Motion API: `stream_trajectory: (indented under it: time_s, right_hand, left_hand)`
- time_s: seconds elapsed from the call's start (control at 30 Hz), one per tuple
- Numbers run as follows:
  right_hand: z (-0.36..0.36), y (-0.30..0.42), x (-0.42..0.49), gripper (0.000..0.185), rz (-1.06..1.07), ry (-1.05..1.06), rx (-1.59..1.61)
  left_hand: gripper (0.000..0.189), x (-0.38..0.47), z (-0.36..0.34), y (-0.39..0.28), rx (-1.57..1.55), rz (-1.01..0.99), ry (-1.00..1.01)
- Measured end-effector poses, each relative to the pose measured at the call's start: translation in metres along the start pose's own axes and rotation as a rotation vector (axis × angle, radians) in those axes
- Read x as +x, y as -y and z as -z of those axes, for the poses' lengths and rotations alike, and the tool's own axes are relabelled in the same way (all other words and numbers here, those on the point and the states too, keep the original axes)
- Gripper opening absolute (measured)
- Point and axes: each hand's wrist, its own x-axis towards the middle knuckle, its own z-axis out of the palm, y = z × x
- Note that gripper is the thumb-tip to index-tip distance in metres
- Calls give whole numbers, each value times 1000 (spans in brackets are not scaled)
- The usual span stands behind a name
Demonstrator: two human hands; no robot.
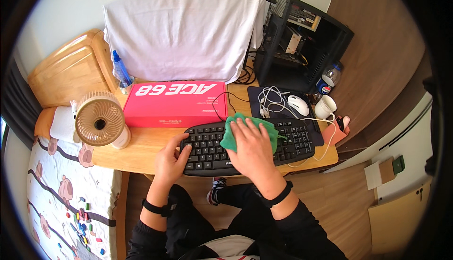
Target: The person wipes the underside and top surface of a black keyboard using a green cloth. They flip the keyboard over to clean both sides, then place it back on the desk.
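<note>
A black computer keyboard (212, 154) lies at the front edge of the wooden desk. My left hand (170, 157) grips its left end, thumb on top near the edge keys. Under my right hand (250, 143) is a folded green cloth (231, 136), pressed flat on the keys right of the keyboard's middle; the palm hides part of the cloth and the keys below. Behind the keyboard sits a red keyboard box (173, 104) with white lettering. A white wired mouse (298, 105) and its coiled cable rest on a dark mouse pad (255, 100).
A beige fan (100, 123) stands left on the desk (141, 150). At the back are a white cloth-draped object (184, 33) and an open computer case (304, 44). A white mug (325, 107) and bottle (332, 74) stand right. Left is a bed (70, 175) with coloured blocks.
</note>
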Motion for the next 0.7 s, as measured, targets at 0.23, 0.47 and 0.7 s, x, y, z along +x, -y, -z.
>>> stream_trajectory:
  time_s: [0.23, 0.47, 0.7]
  right_hand:
    - [-7, 34, 7, 79, 51, -1, 60]
    - [-14, 64, 13, 82, 137, 34, 145]
    - [-20, 77, 16, 83, 254, 76, 263]
  left_hand:
    - [51, 0, -1, 2, -17, -19, 2]
    - [62, 0, -1, 8, 7, -16, 5]
    - [66, 0, 0, 10, 8, -26, 16]
